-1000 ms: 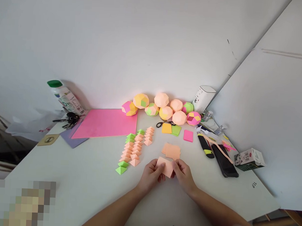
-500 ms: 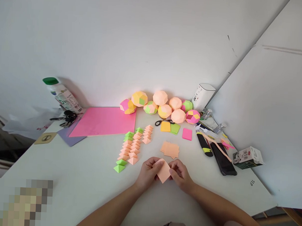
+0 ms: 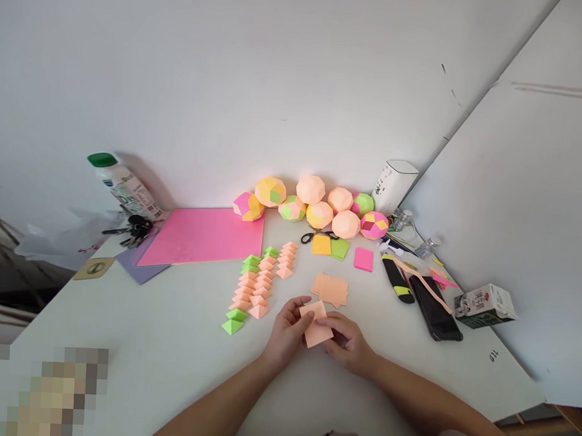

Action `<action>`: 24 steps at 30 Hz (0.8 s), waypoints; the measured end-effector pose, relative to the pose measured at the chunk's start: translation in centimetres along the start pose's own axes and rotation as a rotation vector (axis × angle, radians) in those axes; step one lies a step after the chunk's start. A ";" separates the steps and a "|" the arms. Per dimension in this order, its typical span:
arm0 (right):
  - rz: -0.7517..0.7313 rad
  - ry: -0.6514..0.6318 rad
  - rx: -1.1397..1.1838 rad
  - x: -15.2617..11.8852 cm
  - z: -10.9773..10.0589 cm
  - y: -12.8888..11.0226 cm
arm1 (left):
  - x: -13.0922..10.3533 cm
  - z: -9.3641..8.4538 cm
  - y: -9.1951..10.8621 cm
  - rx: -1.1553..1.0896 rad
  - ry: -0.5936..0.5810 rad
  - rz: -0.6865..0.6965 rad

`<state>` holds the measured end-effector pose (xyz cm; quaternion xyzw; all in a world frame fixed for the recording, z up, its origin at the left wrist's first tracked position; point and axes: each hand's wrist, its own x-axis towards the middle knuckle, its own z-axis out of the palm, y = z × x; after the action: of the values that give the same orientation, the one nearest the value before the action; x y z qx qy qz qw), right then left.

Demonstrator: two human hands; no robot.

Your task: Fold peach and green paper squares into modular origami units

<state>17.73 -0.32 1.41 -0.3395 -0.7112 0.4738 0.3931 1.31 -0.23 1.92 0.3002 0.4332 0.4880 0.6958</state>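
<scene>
Between my two hands, just above the near part of the table, is a square of peach paper. My left hand is closed on its left side, thumb lying on the front. The fingers of my right hand are closed at the paper's right edge, with some fingers behind it. Beyond my hands lies a small stack of peach paper squares. Rows of folded peach units stand to the left, nested in lines. Green folded units sit at the near end of one row.
Several faceted paper balls line the wall. Scissors, an orange pad and a pink pad lie before them. A pink board and a bottle are left; a cutter, phone and milk carton are right.
The paper has turned from a diamond to a more upright square in my hands. My right fingers have shifted onto its front. The whole view has moved slightly.
</scene>
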 end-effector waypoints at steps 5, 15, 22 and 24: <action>-0.039 -0.002 -0.049 0.1 -0.2 0.3 | 0.0 0.1 0.0 0.091 -0.034 -0.006; 0.167 0.036 0.135 0.3 -0.2 -0.2 | -0.2 0.1 -0.4 0.283 -0.075 0.041; 0.270 0.110 0.158 0.7 -0.6 -1.0 | -0.8 0.1 -0.3 0.270 -0.123 0.086; 0.294 0.118 0.198 0.7 -0.6 -0.8 | -0.7 0.2 -0.4 0.320 -0.107 0.062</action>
<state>17.83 0.26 2.48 -0.4267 -0.5795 0.5729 0.3923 1.57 -1.00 1.84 0.4458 0.4582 0.4174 0.6459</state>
